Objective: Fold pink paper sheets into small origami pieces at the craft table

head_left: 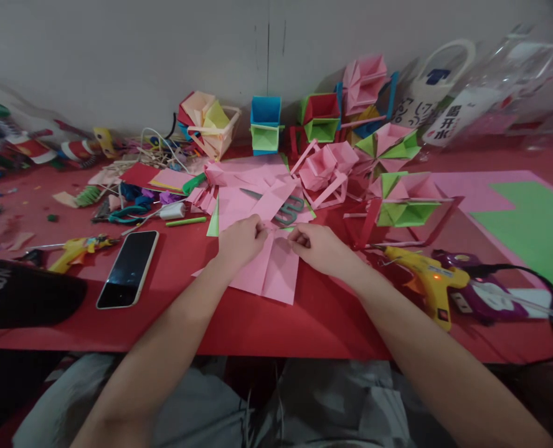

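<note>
A creased sheet of pink paper (280,270) lies at the middle of the red table, close to its front edge. My left hand (243,239) has its fingers curled and pressed together at the sheet's upper left part. At the upper right part of the same sheet, my right hand (316,246) pinches the paper with thumb and forefinger. Grey-green scissors (288,210) lie just beyond my hands, partly covered by a pink strip. More pink paper (253,171) is spread behind them, with a bit of green sheet under it.
A phone (129,267) and a yellow glue gun (78,252) lie at left, beside a black cylinder (28,295). Another glue gun (426,277), its light on, is at right with a cable. Folded paper models (266,121) and plastic bottles (472,102) stand along the wall.
</note>
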Demonstrator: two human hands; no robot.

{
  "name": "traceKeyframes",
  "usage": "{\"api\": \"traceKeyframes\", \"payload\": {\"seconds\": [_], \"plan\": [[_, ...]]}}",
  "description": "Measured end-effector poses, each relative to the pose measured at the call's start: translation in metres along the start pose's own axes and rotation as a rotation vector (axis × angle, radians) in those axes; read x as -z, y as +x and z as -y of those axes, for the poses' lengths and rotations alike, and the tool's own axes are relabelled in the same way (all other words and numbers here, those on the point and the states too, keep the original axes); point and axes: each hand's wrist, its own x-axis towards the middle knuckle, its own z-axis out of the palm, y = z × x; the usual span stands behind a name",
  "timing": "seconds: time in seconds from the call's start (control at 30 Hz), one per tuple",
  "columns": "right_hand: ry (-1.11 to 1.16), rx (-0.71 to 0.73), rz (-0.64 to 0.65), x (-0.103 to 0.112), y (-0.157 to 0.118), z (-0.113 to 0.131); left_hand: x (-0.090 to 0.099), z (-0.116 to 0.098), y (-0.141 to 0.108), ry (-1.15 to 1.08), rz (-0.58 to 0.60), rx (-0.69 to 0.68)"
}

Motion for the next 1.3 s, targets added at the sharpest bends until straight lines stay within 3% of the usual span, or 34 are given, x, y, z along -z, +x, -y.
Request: {"api": "traceKeyframes", "payload": {"seconds": [0.57, 1.1, 1.3], "plan": [[-0.016, 0.006, -0.051, 0.0, 0.0, 0.005, -0.003, 0.001, 0.003, -0.016, -0.015, 0.019], [-0.016, -0.008, 0.017, -0.001, -0.004, 0.004, -0.008, 0.001, 0.003, 0.013, -0.035, 0.024], [0.112, 0.118, 0.073, 0.004, -0.008, 0.009, -0.007, 0.002, 0.002, 0.014, -0.049, 0.001]]}}
